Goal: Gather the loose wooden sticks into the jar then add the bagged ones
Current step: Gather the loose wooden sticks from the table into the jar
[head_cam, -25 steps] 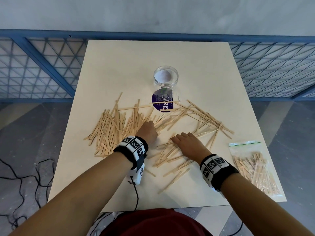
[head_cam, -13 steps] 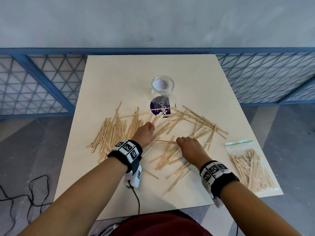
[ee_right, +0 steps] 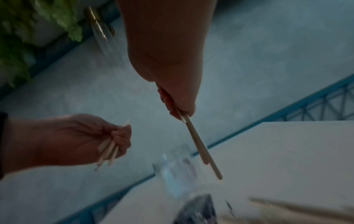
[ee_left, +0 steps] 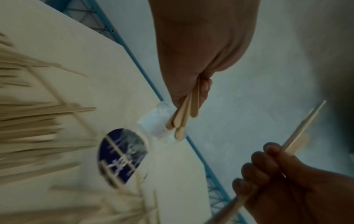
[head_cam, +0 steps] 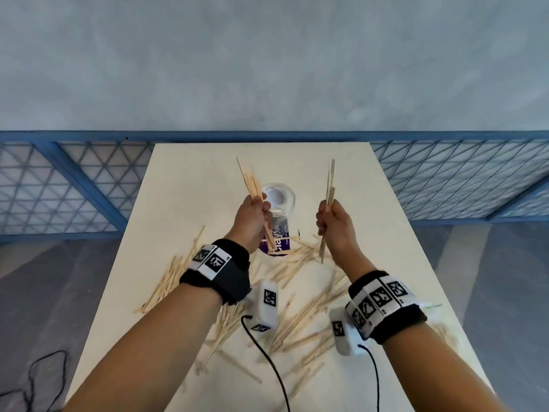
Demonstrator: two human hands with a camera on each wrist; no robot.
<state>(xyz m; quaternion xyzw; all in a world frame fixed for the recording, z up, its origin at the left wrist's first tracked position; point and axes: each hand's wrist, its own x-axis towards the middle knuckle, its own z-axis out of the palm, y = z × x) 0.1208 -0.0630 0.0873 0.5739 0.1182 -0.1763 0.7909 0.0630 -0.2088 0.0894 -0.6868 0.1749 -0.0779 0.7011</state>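
My left hand (head_cam: 252, 217) grips a bunch of wooden sticks (head_cam: 249, 181) upright, raised just left of the clear glass jar (head_cam: 279, 200) with its purple label. My right hand (head_cam: 334, 218) holds a few sticks (head_cam: 329, 181) upright to the jar's right. Both hands hover above the table. Loose sticks (head_cam: 300, 304) lie scattered over the table in front of the jar. The left wrist view shows my left hand's stick bundle (ee_left: 184, 116) near the jar's mouth (ee_left: 157, 121). In the right wrist view, held sticks (ee_right: 201, 148) point toward the jar (ee_right: 178, 169). My right wrist hides most of the bag.
The cream table (head_cam: 208, 173) stands against a blue lattice railing (head_cam: 74, 185). Wrist-camera cables (head_cam: 267, 361) hang over the table's near edge. Black cable (head_cam: 38, 379) lies on the floor at the left.
Both hands have picked up sticks from the table and lifted them beside the jar. The head view has tilted upward.
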